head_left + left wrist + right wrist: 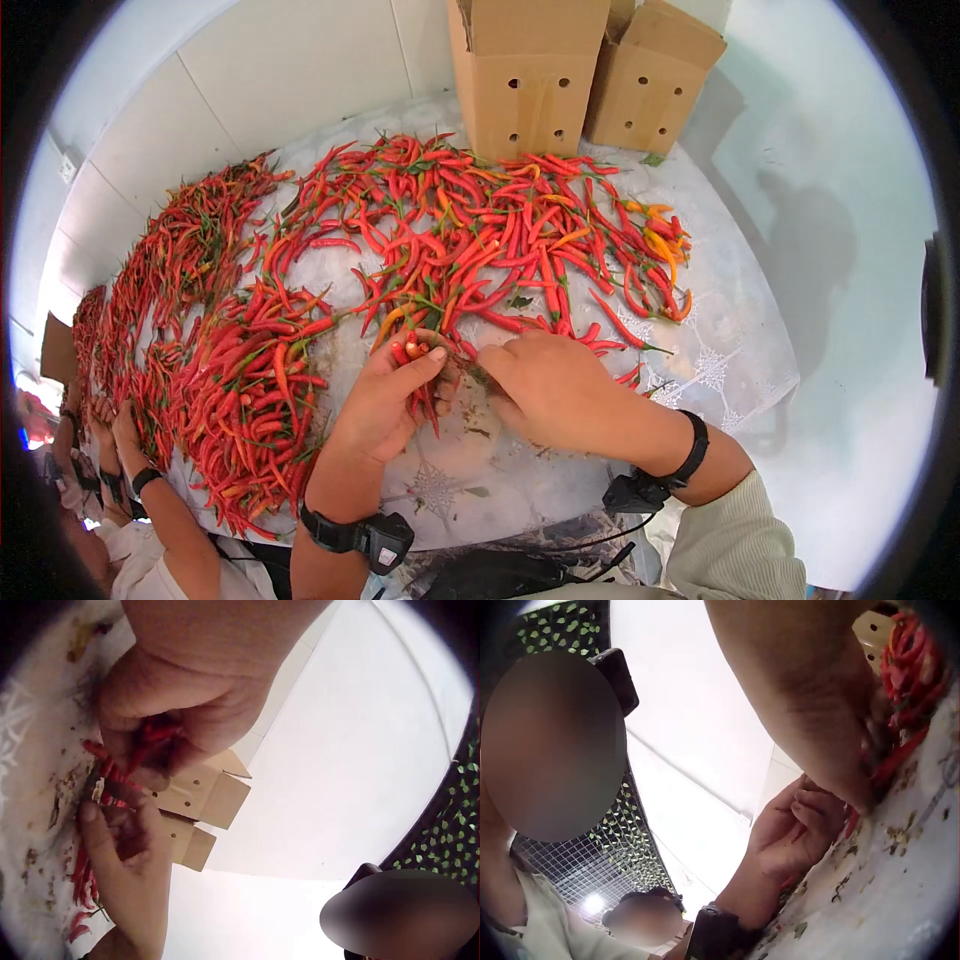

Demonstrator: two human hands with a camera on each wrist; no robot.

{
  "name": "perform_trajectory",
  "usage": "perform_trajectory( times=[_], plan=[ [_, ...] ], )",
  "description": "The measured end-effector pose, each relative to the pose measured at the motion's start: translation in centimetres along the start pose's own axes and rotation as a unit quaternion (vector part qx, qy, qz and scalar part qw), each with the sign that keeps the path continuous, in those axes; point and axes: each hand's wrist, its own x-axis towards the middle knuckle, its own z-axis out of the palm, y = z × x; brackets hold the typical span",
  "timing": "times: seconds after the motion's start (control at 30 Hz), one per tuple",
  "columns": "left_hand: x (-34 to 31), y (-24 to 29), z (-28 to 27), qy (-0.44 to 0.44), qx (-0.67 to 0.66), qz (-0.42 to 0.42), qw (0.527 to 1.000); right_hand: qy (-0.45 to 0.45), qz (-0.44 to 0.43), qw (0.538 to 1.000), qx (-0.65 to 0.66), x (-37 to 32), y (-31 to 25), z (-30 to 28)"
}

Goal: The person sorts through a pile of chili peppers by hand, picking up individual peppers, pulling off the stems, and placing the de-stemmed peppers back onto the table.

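In the head view my left hand holds a small bunch of red chili peppers, thumb laid across them and their tips poking out below. The same bunch shows inside the curled fingers in the left wrist view. Close beside it on the right is my right hand, its thumb and fingers pinched together at the dark stem ends between both hands. The right wrist view has the right hand large in front, hiding part of its fingertips. Both hands work low over the table, in front of a spread of loose chili peppers.
A dense heap of chili peppers lies left of my left hand, with more running along the table to the far left. Two cardboard boxes stand at the back. Another person's hands are at the left edge. Stem scraps litter the tabletop.
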Motion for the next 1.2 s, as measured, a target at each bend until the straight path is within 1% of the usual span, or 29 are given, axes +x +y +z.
perform_trajectory(
  times=[0.07,0.17,0.27,0.37,0.47,0.5,0.57,0.67,0.7,0.8,0.9,0.97,1.0,1.07,1.1,1.17,1.2],
  plan=[
    [0.0,0.0,0.2,0.012,-0.001,0.013,1.000,0.021,0.009,1.000,-0.017,0.0,-0.3,-0.3],
    [0.0,0.1,0.3,0.018,-0.007,0.023,1.000,-0.015,-0.024,1.000,-0.009,0.0,0.4,0.2],
    [0.1,0.0,0.3,0.026,-0.026,0.026,0.999,-0.013,-0.013,1.000,0.014,0.1,0.3,0.0],
    [-0.4,0.3,0.5,0.007,-0.024,0.037,0.999,0.086,0.021,0.994,0.061,0.4,0.4,-0.6],
    [-0.5,0.2,1.0,0.018,-0.001,0.051,0.999,0.152,0.081,0.972,0.161,0.9,0.3,-1.2],
    [-0.5,0.0,1.2,0.016,0.025,0.060,0.998,0.149,0.098,0.957,0.231,1.0,0.2,-1.1],
    [-0.5,-0.4,1.8,0.010,0.078,0.078,0.994,0.145,0.130,0.910,0.366,1.1,0.1,-0.7],
    [-0.7,-0.9,2.6,0.008,0.041,0.033,0.999,0.099,0.139,0.873,0.458,1.3,0.3,0.2],
    [-0.7,-1.1,2.6,0.010,0.044,0.041,0.998,0.085,0.135,0.872,0.462,1.2,0.3,-0.1],
    [-0.5,-1.1,2.1,0.020,0.051,0.060,0.997,0.101,0.103,0.872,0.467,1.3,0.7,0.5],
    [-0.5,-1.0,1.8,0.040,0.048,0.062,0.996,0.119,0.069,0.899,0.416,1.3,1.0,1.1],
    [-0.4,-0.8,1.7,0.054,0.035,0.054,0.996,0.131,0.069,0.860,0.489,1.4,0.4,1.0],
    [-0.4,-0.8,1.8,0.070,0.051,0.064,0.994,0.137,0.069,0.838,0.523,1.3,0.1,0.7],
    [-0.5,-0.8,2.1,0.100,0.083,0.082,0.988,0.108,0.100,0.840,0.521,1.0,-0.2,0.0],
    [-0.5,-0.9,2.0,0.085,0.077,0.087,0.990,0.093,0.117,0.841,0.520,0.9,-0.3,-0.3],
    [-0.5,-1.1,1.5,0.056,0.065,0.098,0.992,0.104,0.119,0.862,0.482,1.0,-0.3,-0.8],
    [-0.5,-1.1,1.5,0.043,0.049,0.085,0.994,0.109,0.119,0.871,0.463,1.0,-0.3,-0.9]
  ],
)
